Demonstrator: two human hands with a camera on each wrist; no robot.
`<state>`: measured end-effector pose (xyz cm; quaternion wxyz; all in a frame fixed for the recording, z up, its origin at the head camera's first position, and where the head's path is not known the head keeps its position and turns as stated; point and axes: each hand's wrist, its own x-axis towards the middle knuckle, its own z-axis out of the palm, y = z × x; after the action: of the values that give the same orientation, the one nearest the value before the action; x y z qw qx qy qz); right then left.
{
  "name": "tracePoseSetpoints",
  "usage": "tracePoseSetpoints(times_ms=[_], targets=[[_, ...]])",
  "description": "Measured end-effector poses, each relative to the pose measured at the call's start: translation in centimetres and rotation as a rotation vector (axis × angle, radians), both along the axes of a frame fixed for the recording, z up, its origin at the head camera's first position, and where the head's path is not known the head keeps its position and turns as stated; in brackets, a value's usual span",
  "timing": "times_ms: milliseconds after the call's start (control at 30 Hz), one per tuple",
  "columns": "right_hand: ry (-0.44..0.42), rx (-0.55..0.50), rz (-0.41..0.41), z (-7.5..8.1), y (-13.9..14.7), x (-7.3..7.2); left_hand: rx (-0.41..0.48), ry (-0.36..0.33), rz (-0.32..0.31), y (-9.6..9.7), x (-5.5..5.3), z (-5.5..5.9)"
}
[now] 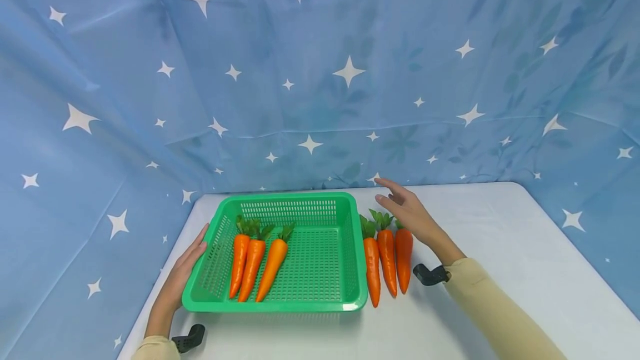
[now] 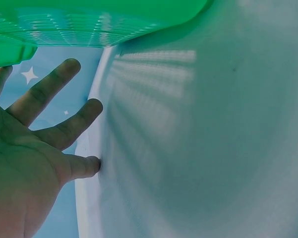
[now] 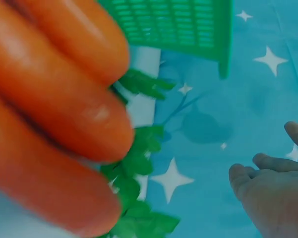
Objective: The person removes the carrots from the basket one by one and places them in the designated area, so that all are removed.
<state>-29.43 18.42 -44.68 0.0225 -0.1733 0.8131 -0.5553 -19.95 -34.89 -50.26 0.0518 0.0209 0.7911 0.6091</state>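
Carrots [image 1: 254, 265] split between basket [image 1: 280, 308] and table [image 1: 500, 249]: three in, three out.
Left hand [image 1: 181, 278] lies along the basket's left wall, lower left of the frame, fingers straight and spread, wrapped round nothing; likely there to steady it. Whether the thumb hooks the rim, cannot tell. Right hand [image 1: 412, 215], right of centre, hangs over the leaves of the outer trio [image 1: 386, 260], fingers parted and loosely bent, nothing held. Outer trio lies just beside the basket's right wall, probably to keep the reach short; inner trio sits in the basket's left half, perhaps to leave room on the right. All six have tips toward the frame's bottom. Skins smooth, glossy orange, outer ones redder; leaves short, green.
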Motion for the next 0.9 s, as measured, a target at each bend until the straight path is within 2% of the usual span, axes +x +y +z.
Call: tracePoseSetpoints(times_ms=[267,533,700,900], targets=[[-0.014,-0.036,0.046,1.9,-2.8,-0.2,-0.018,-0.03,0.019,-0.3,0.1,-0.1],[0.006,-0.038,0.06,3.7,-4.7,-0.5,-0.011,-0.013,0.003,-0.2,-0.3,0.0],[-0.004,-0.053,0.062,4.3,-6.3,-0.8,-0.016,-0.013,0.009,-0.1,-0.4,0.0],[-0.029,-0.091,0.101,4.5,-8.9,-0.8,-0.007,-0.023,0.01,-0.2,-0.1,-0.1]])
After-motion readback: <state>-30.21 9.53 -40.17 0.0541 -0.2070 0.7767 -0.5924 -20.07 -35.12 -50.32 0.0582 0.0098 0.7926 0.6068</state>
